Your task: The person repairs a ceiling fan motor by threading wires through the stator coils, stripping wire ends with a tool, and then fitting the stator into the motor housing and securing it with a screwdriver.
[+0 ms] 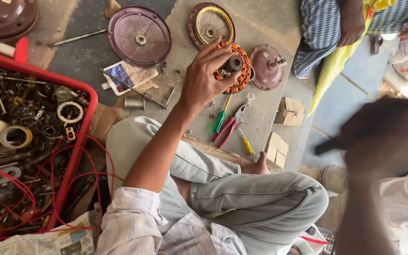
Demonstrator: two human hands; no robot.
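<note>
Fingertips of our left hand [203,78] pinch the orange-wound stator [234,67] up at 12 o'clock, so it could slip onto the pliers [230,123]. Our right hand [383,137] at 3 o'clock is blurred; looks like it's holding something dark, can't tell how.

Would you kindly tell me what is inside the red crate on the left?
The red crate holds a dark heap of metal parts, tape rolls, a white ring and looping red wires. The heap covers whatever lies lower down and the crate's bottom.
</note>
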